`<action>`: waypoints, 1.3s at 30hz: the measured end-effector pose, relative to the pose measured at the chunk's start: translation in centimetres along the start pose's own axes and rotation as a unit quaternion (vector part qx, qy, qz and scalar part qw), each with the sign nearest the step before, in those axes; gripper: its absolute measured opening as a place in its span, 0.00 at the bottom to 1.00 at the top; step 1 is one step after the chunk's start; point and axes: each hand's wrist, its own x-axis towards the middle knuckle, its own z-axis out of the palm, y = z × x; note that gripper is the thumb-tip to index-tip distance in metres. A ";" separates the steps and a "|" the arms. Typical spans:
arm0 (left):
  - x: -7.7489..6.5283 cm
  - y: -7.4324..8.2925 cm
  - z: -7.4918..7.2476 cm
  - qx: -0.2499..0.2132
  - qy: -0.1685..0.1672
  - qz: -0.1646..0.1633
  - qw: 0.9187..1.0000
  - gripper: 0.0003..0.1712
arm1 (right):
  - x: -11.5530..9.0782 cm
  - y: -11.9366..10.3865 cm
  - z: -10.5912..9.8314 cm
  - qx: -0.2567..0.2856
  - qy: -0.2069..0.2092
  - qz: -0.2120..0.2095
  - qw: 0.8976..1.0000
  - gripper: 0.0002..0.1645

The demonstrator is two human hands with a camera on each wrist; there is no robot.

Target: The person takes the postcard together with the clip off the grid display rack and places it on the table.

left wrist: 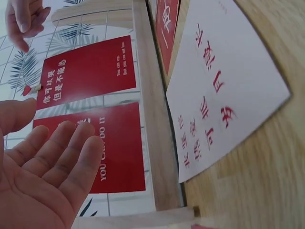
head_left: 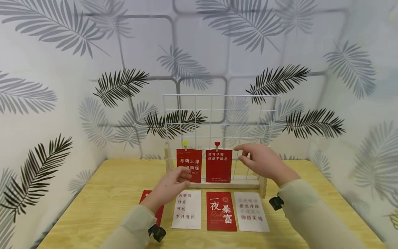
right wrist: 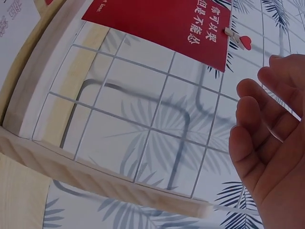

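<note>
Two red cards hang on a white wire grid (head_left: 242, 129) in a wooden stand. A yellow clip (head_left: 185, 144) holds the left red card (head_left: 195, 159), and a red heart clip (head_left: 217, 144) holds the right red card (head_left: 219, 169). My left hand (head_left: 171, 185) hovers before the left card's lower part, fingers loosely bent and nothing in them, as the left wrist view also shows. Beside the right card's upper right corner, my right hand (head_left: 259, 160) is held before the grid. In the right wrist view its fingers (right wrist: 248, 114) are relaxed and hold nothing.
On the wooden table (head_left: 93, 207), in front of the stand's base (head_left: 230, 185), lie a white card (head_left: 187, 211), a red card (head_left: 221, 216) and another white card (head_left: 252, 218). One more red card (head_left: 159, 216) is partly hidden under my left forearm. Leaf-patterned wallpaper stands behind.
</note>
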 end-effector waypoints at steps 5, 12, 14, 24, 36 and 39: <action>0.5 -0.2 1.1 -0.008 -0.003 -0.004 1.000 0.24 | 0.7 -0.9 -0.1 -0.010 -0.005 -0.002 1.000 0.24; 2.3 0.7 2.3 -0.036 -0.014 -0.015 0.999 0.29 | 2.6 -2.8 -0.2 -0.025 -0.032 0.003 0.999 0.27; 2.6 0.9 2.5 -0.035 -0.014 -0.018 0.999 0.31 | 3.2 -3.3 -0.2 -0.032 -0.036 0.001 0.999 0.27; 3.6 1.2 3.3 -0.037 -0.010 -0.037 0.999 0.32 | 4.9 -4.5 0.1 -0.067 -0.035 -0.012 0.997 0.27; 4.4 1.2 4.6 -0.049 0.020 -0.060 0.997 0.32 | 6.3 -5.1 1.4 -0.156 -0.020 0.006 0.987 0.25; 4.6 1.1 5.0 -0.047 0.036 -0.059 0.996 0.30 | 6.3 -5.2 1.6 -0.160 -0.017 0.006 0.987 0.24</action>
